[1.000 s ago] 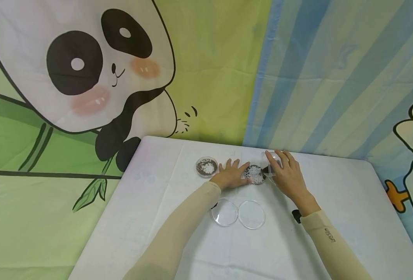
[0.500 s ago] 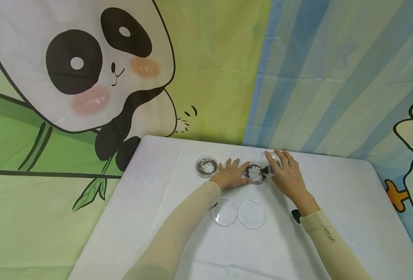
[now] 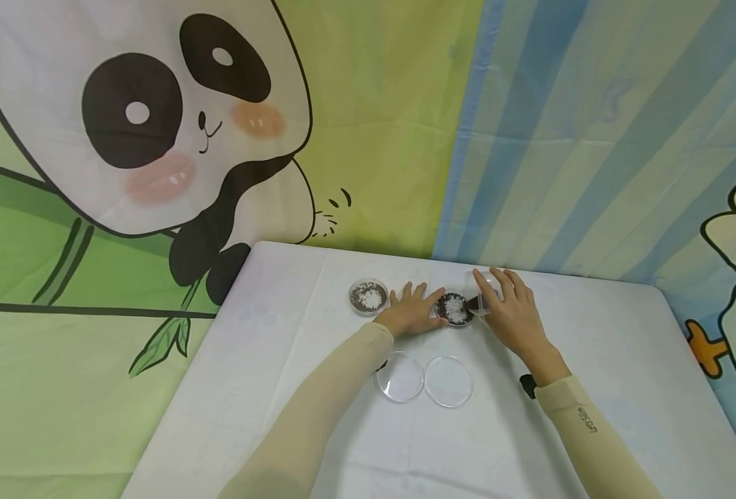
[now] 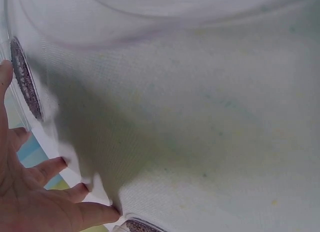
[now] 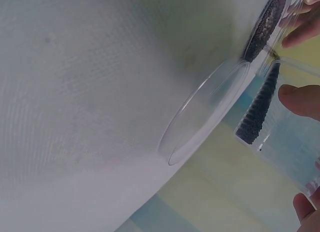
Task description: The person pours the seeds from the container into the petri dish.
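My right hand grips a clear plastic box, tilted, with dark granules banked along one side. Its low corner meets the rim of a petri dish that holds white bits ringed by dark granules. At that dish's left side, the thumb and forefinger of my left hand touch the rim, the other fingers spread and straight. Left of this hand stands a second petri dish with white bits over dark granules. A clear dish sits beside the first one, mostly hidden by my right hand in the head view.
Two clear round lids lie side by side on the white-covered table, nearer to me. Behind the table's back edge hangs a printed cloth with a panda and stripes.
Dark granules now show more around the white bits in the right petri dish. Both hands and the tilted box have stayed nearly still.
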Motion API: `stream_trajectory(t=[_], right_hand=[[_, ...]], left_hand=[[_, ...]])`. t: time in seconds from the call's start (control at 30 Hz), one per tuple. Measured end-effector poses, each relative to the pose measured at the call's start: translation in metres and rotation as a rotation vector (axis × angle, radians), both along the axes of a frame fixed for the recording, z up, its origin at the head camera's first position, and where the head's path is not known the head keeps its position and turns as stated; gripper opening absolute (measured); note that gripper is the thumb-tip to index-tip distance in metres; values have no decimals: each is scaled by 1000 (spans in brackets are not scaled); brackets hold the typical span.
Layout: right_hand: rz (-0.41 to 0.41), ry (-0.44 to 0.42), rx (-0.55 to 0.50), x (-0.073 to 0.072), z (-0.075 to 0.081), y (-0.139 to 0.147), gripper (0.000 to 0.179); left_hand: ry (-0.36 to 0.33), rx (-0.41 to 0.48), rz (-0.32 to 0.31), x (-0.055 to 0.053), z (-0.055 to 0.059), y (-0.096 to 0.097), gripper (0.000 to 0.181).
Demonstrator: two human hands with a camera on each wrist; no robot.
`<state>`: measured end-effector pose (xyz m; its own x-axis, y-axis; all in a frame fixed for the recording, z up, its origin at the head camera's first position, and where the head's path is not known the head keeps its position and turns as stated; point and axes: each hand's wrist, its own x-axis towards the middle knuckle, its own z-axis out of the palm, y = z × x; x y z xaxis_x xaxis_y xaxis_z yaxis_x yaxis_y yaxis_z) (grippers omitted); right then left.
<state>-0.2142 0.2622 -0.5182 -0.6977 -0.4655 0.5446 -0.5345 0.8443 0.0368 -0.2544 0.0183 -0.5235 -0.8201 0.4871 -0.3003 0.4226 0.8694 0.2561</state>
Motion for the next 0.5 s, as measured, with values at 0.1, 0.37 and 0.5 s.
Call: stream_trajectory(t=[0.1, 0.37, 0.5], right_hand=[[-9, -12, -2, 1, 0, 1, 111], [-17, -29, -22, 2, -1, 2, 112], [-23, -25, -32, 2, -2, 3, 113]], left_hand=[[-2, 5, 0, -1, -1, 0, 78], [0, -1, -3, -1, -3, 1, 78], [4, -6, -4, -1, -3, 1, 78]])
